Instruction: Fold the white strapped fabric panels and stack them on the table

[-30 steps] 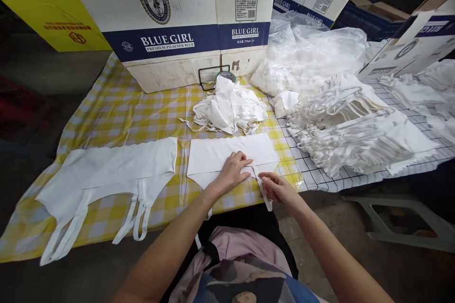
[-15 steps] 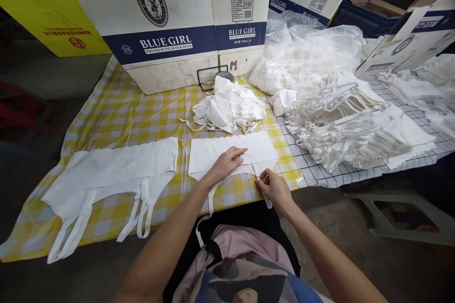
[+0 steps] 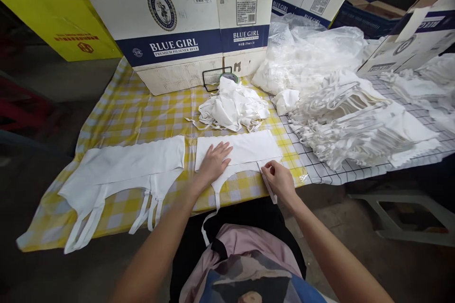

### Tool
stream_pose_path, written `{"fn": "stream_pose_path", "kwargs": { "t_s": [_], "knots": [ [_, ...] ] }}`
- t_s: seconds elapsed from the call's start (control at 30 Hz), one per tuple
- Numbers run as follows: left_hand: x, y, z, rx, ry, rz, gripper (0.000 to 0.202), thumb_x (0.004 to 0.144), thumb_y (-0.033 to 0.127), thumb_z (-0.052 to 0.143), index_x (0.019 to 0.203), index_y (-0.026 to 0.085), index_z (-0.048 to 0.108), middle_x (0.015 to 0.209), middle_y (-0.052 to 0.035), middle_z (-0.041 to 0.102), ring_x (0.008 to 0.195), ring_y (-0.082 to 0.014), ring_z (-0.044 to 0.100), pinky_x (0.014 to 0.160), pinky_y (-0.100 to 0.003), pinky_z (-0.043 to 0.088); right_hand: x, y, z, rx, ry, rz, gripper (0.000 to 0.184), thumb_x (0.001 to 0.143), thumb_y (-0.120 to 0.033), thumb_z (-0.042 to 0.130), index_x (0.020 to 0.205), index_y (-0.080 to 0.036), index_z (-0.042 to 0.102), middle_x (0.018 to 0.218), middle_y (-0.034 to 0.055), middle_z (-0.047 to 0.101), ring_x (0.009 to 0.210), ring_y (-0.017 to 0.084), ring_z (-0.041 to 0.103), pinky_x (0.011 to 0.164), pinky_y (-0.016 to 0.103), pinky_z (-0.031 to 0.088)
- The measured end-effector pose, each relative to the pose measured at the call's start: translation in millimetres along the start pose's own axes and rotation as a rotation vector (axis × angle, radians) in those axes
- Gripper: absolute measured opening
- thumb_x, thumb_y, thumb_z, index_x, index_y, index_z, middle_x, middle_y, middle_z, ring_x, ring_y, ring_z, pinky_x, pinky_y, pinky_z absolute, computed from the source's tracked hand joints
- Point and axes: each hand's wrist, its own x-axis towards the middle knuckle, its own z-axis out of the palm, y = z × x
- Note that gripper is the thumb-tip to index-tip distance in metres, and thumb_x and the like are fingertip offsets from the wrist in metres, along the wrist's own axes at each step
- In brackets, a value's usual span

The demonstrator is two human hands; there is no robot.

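Observation:
A white fabric piece with straps (image 3: 249, 147) lies flat on the yellow checked tablecloth (image 3: 142, 113) in front of me. My left hand (image 3: 214, 161) rests flat on its left part, fingers stretched out. My right hand (image 3: 279, 181) pinches the right strap (image 3: 269, 188) of the piece near the table's front edge. The left strap (image 3: 212, 208) hangs over the edge toward my lap. To the left lies a stack of similar white pieces (image 3: 124, 170) with straps trailing down.
A crumpled heap of white pieces (image 3: 232, 110) sits behind the flat one. A big fanned stack of white pieces (image 3: 355, 128) and clear plastic bags (image 3: 313, 52) lie to the right. Blue Girl cardboard boxes (image 3: 177, 23) stand along the back. A grey stool (image 3: 401, 213) stands right.
My left hand slid leftward across the fabric piece and now lies flat near its left end. My right hand stayed pinched on the right strap, drawing it straight.

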Motion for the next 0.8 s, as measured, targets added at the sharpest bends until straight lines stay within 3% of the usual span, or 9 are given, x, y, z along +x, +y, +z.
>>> {"fn": "stream_pose_path", "kwargs": {
  "t_s": [0.13,0.23,0.4,0.8],
  "knots": [
    [28.8,34.6,18.8,-0.007,-0.092,0.199,0.047,0.089,0.024,0.039,0.136,0.027,0.033,0.146,-0.0030,0.030,0.135,-0.0187,0.023,0.110,-0.045,0.015,22.0,-15.4,3.3,-0.037,0.025,0.011,0.023,0.077,-0.042,0.053,0.072,-0.021,0.060,0.075,0.0026,0.061,0.065,0.015,0.053,0.053,0.025,0.030],
    [34.3,47.4,32.8,-0.006,-0.130,0.284,0.043,0.092,0.027,0.033,0.135,0.030,0.035,0.146,-0.0009,0.030,0.135,-0.0194,0.021,0.110,-0.047,0.014,27.1,-20.8,8.9,-0.062,0.028,0.046,0.019,0.075,-0.038,0.058,0.068,-0.020,0.060,0.074,0.0041,0.062,0.063,0.015,0.053,0.052,0.025,0.027],
    [29.1,45.3,40.8,0.028,-0.110,0.310,0.044,0.093,0.028,0.029,0.137,0.028,0.031,0.147,0.0009,0.028,0.136,-0.0187,0.017,0.111,-0.046,0.009,24.8,-20.6,16.3,-0.066,0.005,0.107,0.021,0.076,-0.034,0.055,0.061,-0.020,0.059,0.061,0.0044,0.063,0.056,0.016,0.053,0.049,0.025,0.026],
    [25.9,41.9,39.8,0.060,-0.133,0.301,0.046,0.093,0.030,0.027,0.139,0.027,0.028,0.148,0.0000,0.025,0.137,-0.0191,0.015,0.111,-0.048,0.011,17.4,-24.1,28.8,-0.096,0.115,0.156,0.023,0.078,-0.031,0.046,0.062,-0.020,0.059,0.066,0.0077,0.065,0.059,0.018,0.056,0.050,0.026,0.026]
  ]
}}
